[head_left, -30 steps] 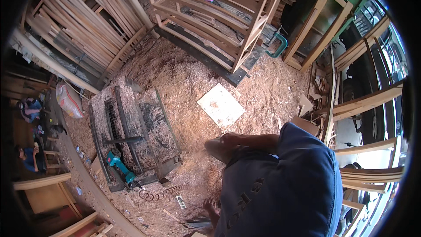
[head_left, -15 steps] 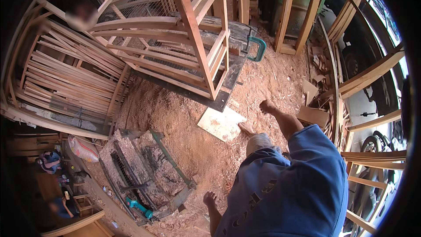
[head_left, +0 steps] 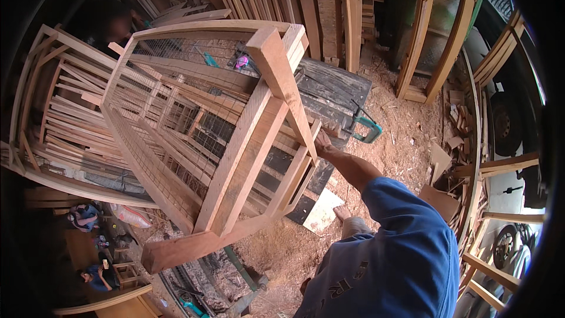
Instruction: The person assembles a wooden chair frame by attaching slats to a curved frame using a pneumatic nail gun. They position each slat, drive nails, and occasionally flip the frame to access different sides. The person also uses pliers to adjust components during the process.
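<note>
Closer in view than before, the frame (head_left: 232, 156) sits over the worktop (head_left: 347, 85), its long axis running away to upper left. The rack (head_left: 27, 82) holds strips (head_left: 70, 128); contents of the sack (head_left: 130, 217) are hidden. The right hand (head_left: 323, 143) meets the frame's near end, closure unclear; the left grip I cannot tell.

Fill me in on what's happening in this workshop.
A person in a blue shirt has the right hand at a post of a large, pale wooden frame with wire mesh; its exact grip is unclear. The left hand can't be made out. The frame looms close, partly hiding a dark, worn tabletop with a teal C-shaped clamp at its edge. Wood shavings cover the floor.
</note>
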A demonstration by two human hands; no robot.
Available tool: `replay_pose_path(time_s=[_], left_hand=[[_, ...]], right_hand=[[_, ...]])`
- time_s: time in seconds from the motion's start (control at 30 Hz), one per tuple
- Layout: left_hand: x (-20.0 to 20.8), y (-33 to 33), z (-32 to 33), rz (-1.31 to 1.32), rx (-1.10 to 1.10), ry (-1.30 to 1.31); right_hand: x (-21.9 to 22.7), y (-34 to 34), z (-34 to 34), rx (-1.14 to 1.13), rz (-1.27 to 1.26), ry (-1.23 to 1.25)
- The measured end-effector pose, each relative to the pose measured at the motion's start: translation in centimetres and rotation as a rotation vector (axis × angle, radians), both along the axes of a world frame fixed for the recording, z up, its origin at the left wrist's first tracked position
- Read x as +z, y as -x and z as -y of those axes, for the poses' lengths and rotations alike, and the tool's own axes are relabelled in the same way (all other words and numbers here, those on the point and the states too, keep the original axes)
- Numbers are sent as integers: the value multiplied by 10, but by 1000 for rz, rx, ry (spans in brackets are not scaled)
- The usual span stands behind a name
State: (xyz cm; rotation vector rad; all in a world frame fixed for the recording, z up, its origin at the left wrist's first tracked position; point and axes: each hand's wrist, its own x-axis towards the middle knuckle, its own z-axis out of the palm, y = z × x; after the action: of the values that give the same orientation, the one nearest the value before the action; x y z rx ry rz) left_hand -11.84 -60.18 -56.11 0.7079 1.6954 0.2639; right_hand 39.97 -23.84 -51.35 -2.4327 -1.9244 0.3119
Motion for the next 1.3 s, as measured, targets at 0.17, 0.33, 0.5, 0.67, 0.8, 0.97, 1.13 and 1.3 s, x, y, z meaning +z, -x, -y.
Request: replay_pose_path(time_s=[0.17, 0.33, 0.5, 0.67, 0.8, 0.97, 1.13, 1.3], left_hand=[[10, -10, -22, -48, -2, -46], [14, 11, -32, 0, 268, -47], [24, 30, -23, -66, 187, -41], [15, 49, -6, -275, -103, -171], [-13, 81, -12, -493, -419, -327], [-40, 144, -23, 75, 60, -152], [-41, 208, -45, 39, -65, -34], [-44, 239, -61, 213, -119, -275]], right_hand=[[8, -4, -15, 16, -68, 24], [14, -10, -22, 8, -125, -33], [28, -22, 0, -52, -226, -180], [28, -29, 106, -166, -498, -226], [-1, 10, 228, -458, -992, -377], [-31, 139, 351, -900, -1889, -231], [-18, 310, 375, -595, -1857, -102], [69, 405, 320, -64, -1780, -77]])
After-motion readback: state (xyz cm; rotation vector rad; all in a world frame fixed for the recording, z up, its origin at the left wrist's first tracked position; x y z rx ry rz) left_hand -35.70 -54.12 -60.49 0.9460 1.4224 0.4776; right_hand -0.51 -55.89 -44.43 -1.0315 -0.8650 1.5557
